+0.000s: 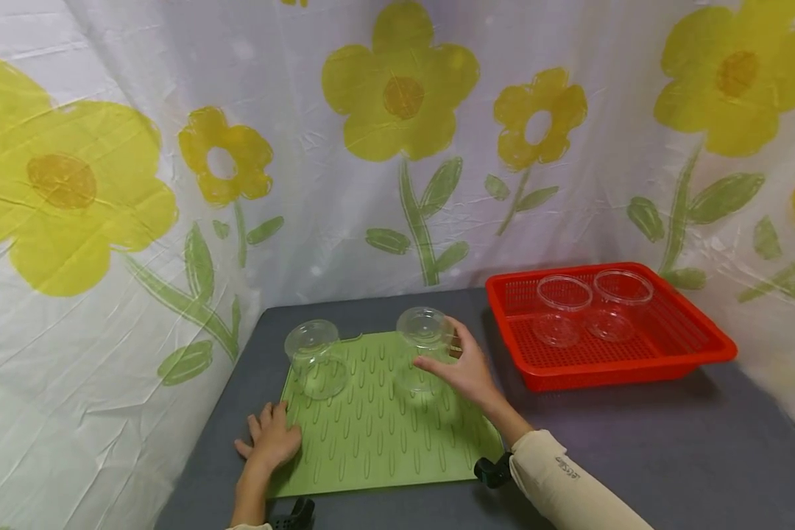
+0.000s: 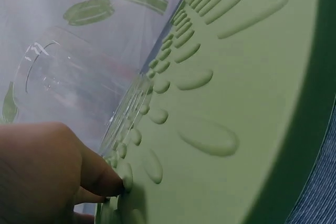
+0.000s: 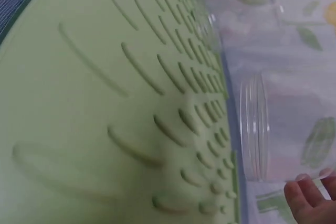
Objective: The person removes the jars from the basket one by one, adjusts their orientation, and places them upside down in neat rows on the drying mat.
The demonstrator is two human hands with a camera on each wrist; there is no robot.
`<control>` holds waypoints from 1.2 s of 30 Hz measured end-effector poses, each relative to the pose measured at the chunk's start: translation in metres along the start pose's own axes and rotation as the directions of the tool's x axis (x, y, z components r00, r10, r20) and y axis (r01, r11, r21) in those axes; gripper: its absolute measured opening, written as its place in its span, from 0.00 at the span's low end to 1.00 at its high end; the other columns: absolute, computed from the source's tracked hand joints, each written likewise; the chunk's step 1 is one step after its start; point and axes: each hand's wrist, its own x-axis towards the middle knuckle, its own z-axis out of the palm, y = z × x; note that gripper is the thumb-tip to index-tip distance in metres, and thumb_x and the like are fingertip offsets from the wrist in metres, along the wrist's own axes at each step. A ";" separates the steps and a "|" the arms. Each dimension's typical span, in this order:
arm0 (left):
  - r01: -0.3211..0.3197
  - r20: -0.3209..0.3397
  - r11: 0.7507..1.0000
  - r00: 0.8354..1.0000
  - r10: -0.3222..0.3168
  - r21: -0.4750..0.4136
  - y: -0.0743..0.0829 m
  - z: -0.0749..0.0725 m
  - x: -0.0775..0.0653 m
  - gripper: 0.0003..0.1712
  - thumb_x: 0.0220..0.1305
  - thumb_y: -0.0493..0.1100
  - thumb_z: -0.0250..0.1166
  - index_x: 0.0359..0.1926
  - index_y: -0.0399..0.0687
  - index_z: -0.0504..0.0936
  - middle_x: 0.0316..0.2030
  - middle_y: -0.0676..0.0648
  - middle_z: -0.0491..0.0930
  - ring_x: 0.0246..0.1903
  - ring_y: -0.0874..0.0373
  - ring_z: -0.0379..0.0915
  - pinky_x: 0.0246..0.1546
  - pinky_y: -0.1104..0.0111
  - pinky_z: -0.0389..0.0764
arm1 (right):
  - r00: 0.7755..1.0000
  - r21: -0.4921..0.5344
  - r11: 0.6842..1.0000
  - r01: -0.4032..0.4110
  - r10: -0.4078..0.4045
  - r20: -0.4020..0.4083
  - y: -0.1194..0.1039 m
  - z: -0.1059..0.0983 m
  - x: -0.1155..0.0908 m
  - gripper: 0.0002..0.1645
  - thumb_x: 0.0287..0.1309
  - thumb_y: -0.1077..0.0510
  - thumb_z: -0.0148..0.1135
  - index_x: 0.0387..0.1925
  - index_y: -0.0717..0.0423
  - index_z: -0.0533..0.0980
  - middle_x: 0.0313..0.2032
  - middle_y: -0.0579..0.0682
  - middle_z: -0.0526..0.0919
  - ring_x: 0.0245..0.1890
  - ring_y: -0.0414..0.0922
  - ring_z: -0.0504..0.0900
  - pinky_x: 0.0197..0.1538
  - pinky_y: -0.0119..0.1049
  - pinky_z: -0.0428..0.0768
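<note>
My right hand (image 1: 467,368) grips a clear plastic jar (image 1: 416,357) from its right side, thumb in front and fingers behind. The jar's threaded neck points down, close over the green ridged mat (image 1: 377,460), as the right wrist view shows. Another clear jar (image 1: 321,364) stands on the back left of the mat. At the mat's left edge rests my left hand (image 1: 274,438), its fingers spread; in the left wrist view a fingertip (image 2: 113,182) touches the mat.
A red perforated basket (image 1: 623,368) sits at the back right of the grey table (image 1: 570,449), with two clear jars (image 1: 559,313) inside. A flowered curtain (image 1: 291,221) hangs behind and beside the table.
</note>
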 end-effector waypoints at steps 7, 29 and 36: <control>0.004 0.038 1.000 0.999 -0.004 -0.006 0.003 0.002 -0.001 0.40 0.71 0.41 0.42 0.79 0.29 0.43 0.76 0.24 0.24 0.72 0.23 0.04 0.56 0.28 0.03 | 1.000 -0.022 1.000 -0.009 0.009 -0.030 0.005 0.027 0.007 0.59 0.47 0.49 0.82 0.77 0.52 0.59 0.69 0.60 0.69 0.68 0.58 0.71 0.67 0.56 0.75; 0.007 0.050 1.000 0.999 -0.006 -0.014 0.001 0.008 -0.002 0.39 0.71 0.39 0.40 0.79 0.30 0.42 0.77 0.25 0.23 0.71 0.25 0.01 0.54 0.30 0.00 | 0.996 -0.152 0.988 -0.031 0.043 0.076 0.009 0.071 0.022 0.64 0.51 0.43 0.80 0.79 0.59 0.53 0.74 0.64 0.63 0.73 0.62 0.65 0.69 0.63 0.71; 0.014 0.061 1.000 0.998 -0.013 -0.012 0.000 0.002 -0.001 0.39 0.72 0.38 0.39 0.79 0.31 0.41 0.77 0.26 0.23 0.71 0.25 0.01 0.54 0.29 0.00 | 0.988 -0.130 0.990 -0.062 0.079 0.135 0.001 0.061 0.023 0.67 0.50 0.42 0.80 0.80 0.54 0.51 0.76 0.61 0.61 0.75 0.61 0.62 0.69 0.64 0.69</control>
